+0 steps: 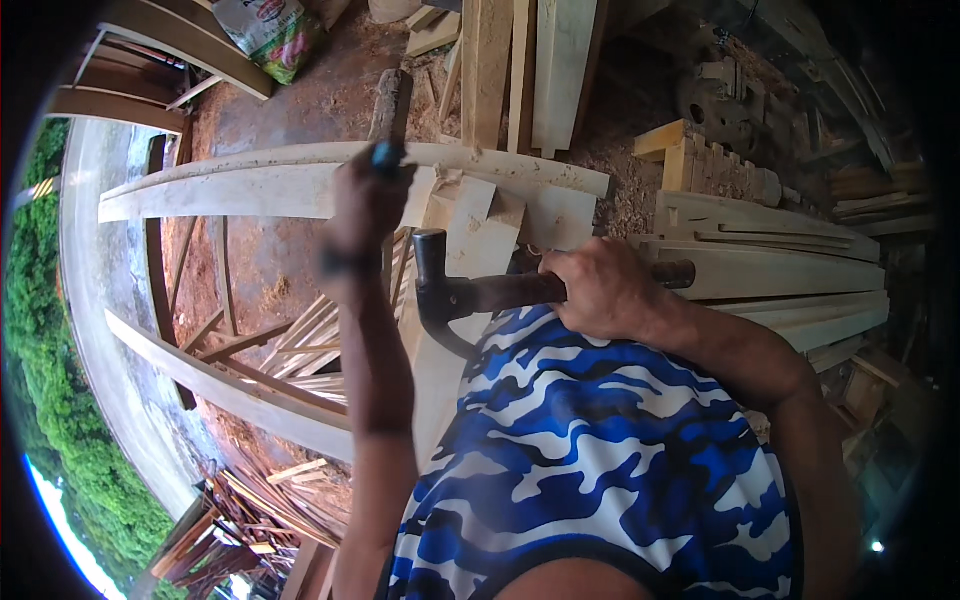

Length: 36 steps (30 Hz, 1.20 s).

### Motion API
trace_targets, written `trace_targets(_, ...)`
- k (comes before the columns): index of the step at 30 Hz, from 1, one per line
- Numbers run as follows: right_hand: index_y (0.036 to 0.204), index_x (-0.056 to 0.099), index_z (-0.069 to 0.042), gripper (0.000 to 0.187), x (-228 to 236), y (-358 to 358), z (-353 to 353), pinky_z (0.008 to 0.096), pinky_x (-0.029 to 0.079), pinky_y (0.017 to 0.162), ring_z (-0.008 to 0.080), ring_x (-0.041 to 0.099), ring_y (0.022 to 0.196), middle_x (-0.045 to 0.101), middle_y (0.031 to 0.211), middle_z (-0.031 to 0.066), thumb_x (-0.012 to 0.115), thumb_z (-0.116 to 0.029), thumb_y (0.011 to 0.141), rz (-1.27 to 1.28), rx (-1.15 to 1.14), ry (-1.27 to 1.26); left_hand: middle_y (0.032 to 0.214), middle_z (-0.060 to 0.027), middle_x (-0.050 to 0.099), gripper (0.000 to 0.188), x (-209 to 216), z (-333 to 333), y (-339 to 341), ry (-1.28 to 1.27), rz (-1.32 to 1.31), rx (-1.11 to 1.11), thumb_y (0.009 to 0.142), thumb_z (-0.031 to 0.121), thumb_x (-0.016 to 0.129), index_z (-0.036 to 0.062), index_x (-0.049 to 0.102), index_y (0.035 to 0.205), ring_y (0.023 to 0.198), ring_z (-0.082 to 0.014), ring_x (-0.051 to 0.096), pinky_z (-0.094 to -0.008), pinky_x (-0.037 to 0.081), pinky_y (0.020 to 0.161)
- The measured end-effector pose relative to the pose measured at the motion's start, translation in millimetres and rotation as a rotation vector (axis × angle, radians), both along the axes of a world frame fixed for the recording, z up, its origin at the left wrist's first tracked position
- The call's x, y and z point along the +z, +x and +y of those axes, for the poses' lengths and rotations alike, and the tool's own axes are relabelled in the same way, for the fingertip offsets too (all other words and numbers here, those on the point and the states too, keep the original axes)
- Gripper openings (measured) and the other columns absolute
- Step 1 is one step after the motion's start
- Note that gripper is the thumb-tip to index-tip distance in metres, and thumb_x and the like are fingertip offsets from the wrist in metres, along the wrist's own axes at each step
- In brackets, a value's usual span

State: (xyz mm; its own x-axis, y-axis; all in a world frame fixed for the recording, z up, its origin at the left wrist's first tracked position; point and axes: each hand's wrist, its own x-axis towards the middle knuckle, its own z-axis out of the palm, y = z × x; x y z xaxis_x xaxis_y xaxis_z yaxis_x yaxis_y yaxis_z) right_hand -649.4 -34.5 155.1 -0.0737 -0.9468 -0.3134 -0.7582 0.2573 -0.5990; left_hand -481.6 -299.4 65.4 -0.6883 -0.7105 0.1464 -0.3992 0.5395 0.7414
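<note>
My right hand [605,290] is closed around the dark wooden handle of a claw hammer [515,293], held sideways in front of my body. The hammer's dark metal head [430,285] points left, its curved claw reaching towards my shirt. Farther left, my left hand [365,205] is closed, blurred by motion, over a long curved pale board [250,195]. A tool with a blue end [384,155] shows at its fingers; the rest of that tool is hidden. Just beyond the hand is a weathered piece of wood [392,100]. Between my hands lie pale cut planks [470,235].
Upright timbers [487,70] stand at the far side. Stacked planks [780,265] lie to the right, near a notched wooden piece [725,172]. Thin sticks [310,350] and another long board [230,385] are at the left. A printed bag [265,35] sits far left on the sawdust-strewn floor.
</note>
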Motion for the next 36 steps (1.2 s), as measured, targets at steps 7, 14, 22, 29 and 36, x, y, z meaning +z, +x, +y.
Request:
trace_targets(7,0.094,0.074,-0.009,0.024,-4,-8,11,0.0491,0.059,0.074,0.0404,0.072,0.076,0.071,0.076,0.0203,0.072,-0.016,0.071,0.057,0.007,-0.014,0.088,-0.0210,0.073,0.059,-64,-36,-29,-0.085,-0.740,-0.279,0.071,0.049,0.088,0.0009,0.068,0.098,0.087,-0.0408,0.071,-0.0495,0.053,0.074)
trace_targets(14,0.093,0.075,-0.009,0.024,-2,-16,19,0.0495,0.059,0.075,0.0399,0.072,0.076,0.071,0.075,0.0193,0.073,-0.016,0.070,0.028,-0.077,-0.019,0.098,-0.0223,0.074,0.066,-51,-44,-42,0.070,-0.917,-0.366,0.071,0.061,0.083,0.0021,0.072,0.100,0.094,-0.0385,0.071,-0.0473,0.055,0.082)
trace_targets(22,0.092,0.075,-0.009,0.023,-1,-14,17,0.0479,0.059,0.075,0.0393,0.072,0.076,0.072,0.077,0.0189,0.073,-0.018,0.070,0.016,-0.025,0.016,0.093,-0.0243,0.073,0.028,-90,-62,-55,-0.213,-0.629,0.087,0.093,0.036,0.061,0.0111,0.067,0.106,0.089,-0.0472,0.070,-0.0576,0.055,0.077)
trace_targets(29,0.094,0.076,-0.009,0.025,-5,-8,25,0.0485,0.059,0.075,0.0391,0.073,0.078,0.073,0.080,0.0192,0.073,-0.017,0.072,0.028,-0.040,0.008,0.095,-0.0206,0.073,0.048,-62,-63,-52,-0.081,-0.433,-0.237,0.074,0.030,0.084,0.0031,0.067,0.109,0.088,-0.0394,0.071,-0.0475,0.055,0.076)
trace_targets(36,0.097,0.076,-0.008,0.026,-1,-8,42,0.0468,0.058,0.079,0.0376,0.073,0.083,0.072,0.084,0.0226,0.079,-0.020,0.075,0.006,-0.179,0.010,0.094,-0.0207,0.072,0.042,-16,-20,-48,-0.008,-0.155,-0.264,0.083,0.028,0.081,0.0016,0.065,0.111,0.086,-0.0399,0.070,-0.0484,0.056,0.077)
